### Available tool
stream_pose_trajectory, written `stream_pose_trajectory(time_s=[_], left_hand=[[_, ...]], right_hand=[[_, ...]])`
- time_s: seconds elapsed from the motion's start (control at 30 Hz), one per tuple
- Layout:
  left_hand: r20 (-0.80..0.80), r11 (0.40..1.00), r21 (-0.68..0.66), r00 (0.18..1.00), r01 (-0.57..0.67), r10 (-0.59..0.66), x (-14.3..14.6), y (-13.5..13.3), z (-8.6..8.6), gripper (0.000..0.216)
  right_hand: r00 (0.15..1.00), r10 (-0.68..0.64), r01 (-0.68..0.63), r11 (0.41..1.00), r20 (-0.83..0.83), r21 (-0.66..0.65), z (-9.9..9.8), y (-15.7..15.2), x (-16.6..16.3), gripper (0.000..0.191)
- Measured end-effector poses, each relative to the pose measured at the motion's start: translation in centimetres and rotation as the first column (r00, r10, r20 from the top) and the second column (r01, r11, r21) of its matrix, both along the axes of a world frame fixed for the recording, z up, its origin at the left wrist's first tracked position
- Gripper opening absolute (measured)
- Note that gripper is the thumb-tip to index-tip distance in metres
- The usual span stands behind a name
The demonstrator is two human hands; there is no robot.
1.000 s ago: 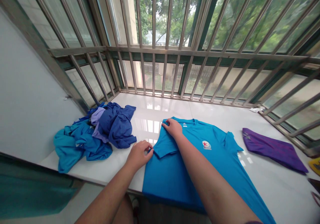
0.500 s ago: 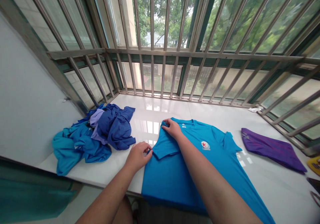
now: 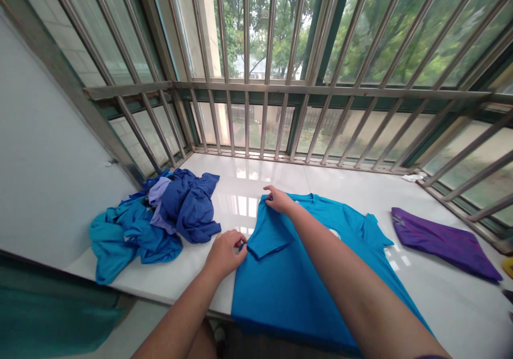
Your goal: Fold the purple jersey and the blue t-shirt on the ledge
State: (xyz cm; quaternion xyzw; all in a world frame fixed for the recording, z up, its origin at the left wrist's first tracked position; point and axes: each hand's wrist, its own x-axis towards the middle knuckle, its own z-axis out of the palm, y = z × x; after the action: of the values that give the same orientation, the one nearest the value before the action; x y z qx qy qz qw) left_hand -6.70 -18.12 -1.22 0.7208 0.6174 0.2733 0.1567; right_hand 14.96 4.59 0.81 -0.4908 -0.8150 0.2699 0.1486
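Observation:
A blue T-shirt (image 3: 276,289) lies spread on the white ledge, its lower part hanging over the front edge. The left sleeve is folded inward across the body. My left hand (image 3: 226,249) pinches the shirt's left side by the sleeve's lower corner. At the shoulder beside the collar, my right hand (image 3: 278,200) has thumb and fingers closed on the fabric, with the index finger stretched out. My right forearm crosses the shirt and partly covers the round white chest badge (image 3: 335,233).
A heap of crumpled blue and lilac clothes (image 3: 186,204) sits on the ledge (image 3: 236,174) to the left. To the right lies a folded purple garment (image 3: 444,244). Metal window bars (image 3: 264,124) line the back, and a white wall (image 3: 48,150) stands at the left.
The view has shifted slightly, moving everything a little rightward. My right index finger has lifted and straightened, and my right forearm now covers more of the badge. My left hand keeps its pinch.

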Motion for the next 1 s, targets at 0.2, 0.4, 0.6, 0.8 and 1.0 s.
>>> stream_pose_trajectory(time_s=[0.2,0.4,0.6,0.8,1.0], left_hand=[[0.002,1.000,-0.002,1.000,-0.013,0.013,0.0,-0.1,0.1,0.011],[0.003,1.000,0.001,1.000,-0.006,0.006,0.1,-0.1,0.2,0.009],[-0.010,1.000,-0.005,1.000,0.002,-0.002,-0.1,0.0,0.1,0.010],[0.026,1.000,-0.006,0.999,0.026,-0.025,-0.2,0.0,0.1,0.021],[0.052,0.998,0.024,0.997,0.059,-0.060,-0.3,-0.1,-0.1,0.031]], right_hand=[[0.998,0.035,-0.035,0.999,0.045,-0.003,0.9,1.7,-1.7,0.039],[0.999,0.011,-0.013,0.998,0.042,0.056,-0.2,0.7,-3.3,0.025],[0.997,-0.059,0.049,0.983,0.048,0.178,-0.6,-0.4,-3.5,0.024],[0.991,-0.098,0.071,0.963,0.095,0.259,0.2,-2.5,-1.9,0.032],[0.976,-0.004,-0.055,0.963,0.219,0.266,-0.9,-5.6,-0.7,0.035]])
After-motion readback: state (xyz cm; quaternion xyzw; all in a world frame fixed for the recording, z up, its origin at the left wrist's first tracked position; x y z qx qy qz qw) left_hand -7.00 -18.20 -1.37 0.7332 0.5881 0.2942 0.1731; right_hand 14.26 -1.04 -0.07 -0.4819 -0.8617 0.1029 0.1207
